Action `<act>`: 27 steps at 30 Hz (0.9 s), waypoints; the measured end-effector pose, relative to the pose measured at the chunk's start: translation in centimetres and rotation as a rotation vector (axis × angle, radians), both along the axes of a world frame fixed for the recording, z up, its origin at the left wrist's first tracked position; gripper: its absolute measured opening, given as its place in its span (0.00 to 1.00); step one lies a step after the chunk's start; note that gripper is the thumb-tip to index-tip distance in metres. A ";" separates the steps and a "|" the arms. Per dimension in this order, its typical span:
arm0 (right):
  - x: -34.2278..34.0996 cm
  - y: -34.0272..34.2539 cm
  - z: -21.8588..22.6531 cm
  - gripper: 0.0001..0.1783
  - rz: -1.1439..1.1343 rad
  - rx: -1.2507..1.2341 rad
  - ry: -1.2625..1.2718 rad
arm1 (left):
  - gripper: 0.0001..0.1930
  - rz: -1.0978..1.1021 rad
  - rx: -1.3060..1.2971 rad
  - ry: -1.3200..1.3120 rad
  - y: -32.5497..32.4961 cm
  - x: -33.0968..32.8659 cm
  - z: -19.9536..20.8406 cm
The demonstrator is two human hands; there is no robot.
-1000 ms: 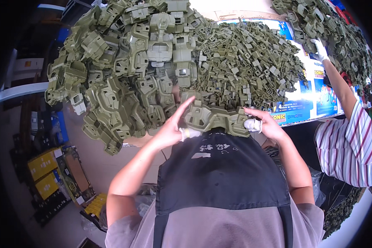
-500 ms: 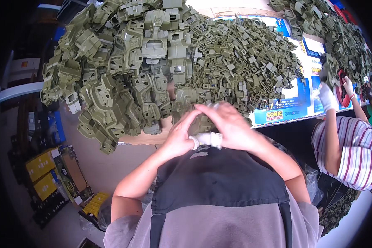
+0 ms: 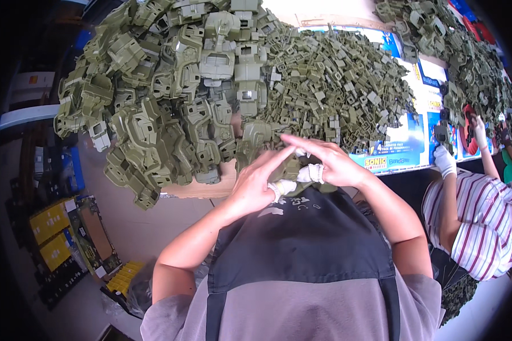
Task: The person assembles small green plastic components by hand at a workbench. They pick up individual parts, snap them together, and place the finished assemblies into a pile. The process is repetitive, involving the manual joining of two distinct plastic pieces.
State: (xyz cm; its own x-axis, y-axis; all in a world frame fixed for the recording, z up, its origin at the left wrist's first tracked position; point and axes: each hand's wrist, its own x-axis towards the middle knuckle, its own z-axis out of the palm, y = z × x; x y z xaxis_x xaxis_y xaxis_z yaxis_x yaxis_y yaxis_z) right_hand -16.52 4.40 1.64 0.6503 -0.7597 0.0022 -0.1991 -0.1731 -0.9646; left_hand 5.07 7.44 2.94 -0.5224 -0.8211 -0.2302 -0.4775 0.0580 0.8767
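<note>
My left hand (image 3: pixel 255 183) and my right hand (image 3: pixel 338 163) meet at the table's near edge, fingertips together in a peak. White wraps cover both thumbs. Between the palms, just above my apron, an olive-green plastic part (image 3: pixel 290 169) shows in pieces; the fingers hide most of it, so its full shape cannot be made out. Both hands curve round this part. Right beyond my fingers lies a heap of small olive-green plastic pieces (image 3: pixel 335 85). To its left, large olive-green molded shells (image 3: pixel 148 125) are piled up and overhang the table edge.
On my right a person in a striped shirt (image 3: pixel 478 219) works at the same table, a white-gloved hand (image 3: pixel 445 161) at a dark tool-like object. A further green heap (image 3: pixel 466 68) lies there. Printed blue cardboard (image 3: pixel 401 150) covers the tabletop. Yellow boxes (image 3: pixel 54 238) stand lower left.
My hands have shifted slightly right and moved apart at the thumbs, so the green part now shows between them. The neighbor's gloved hand has moved slightly lower.
</note>
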 end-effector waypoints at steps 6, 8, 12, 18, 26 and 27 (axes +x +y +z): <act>-0.9 -0.5 0.6 0.45 -0.517 0.234 -0.491 | 0.56 0.232 -0.061 0.511 -2.7 -0.9 -1.1; 0.1 0.1 1.2 0.45 -0.473 0.053 -0.266 | 0.53 0.208 0.062 0.594 -2.7 -2.1 -0.2; -1.9 -0.3 4.2 0.41 -0.207 -0.133 -0.032 | 0.35 -0.004 -0.103 0.303 -2.3 -1.5 0.5; -3.0 2.3 3.4 0.39 -0.176 -0.198 -0.013 | 0.36 -0.211 -0.052 0.087 -1.5 -1.2 1.7; -6.2 4.3 4.0 0.39 -0.385 0.146 -0.243 | 0.53 0.133 -0.109 0.180 -1.8 0.8 1.5; -6.4 4.4 4.1 0.38 -0.354 0.088 -0.164 | 0.49 0.119 -0.141 0.145 -1.8 0.7 1.3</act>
State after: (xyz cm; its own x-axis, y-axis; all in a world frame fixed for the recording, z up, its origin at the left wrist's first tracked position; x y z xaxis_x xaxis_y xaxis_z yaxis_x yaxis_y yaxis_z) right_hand -22.96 8.77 5.73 0.3450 -0.9386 0.0090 -0.0735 -0.0366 -0.9966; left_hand 5.72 5.64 4.24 -0.4396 -0.8974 -0.0383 -0.3579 0.1358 0.9238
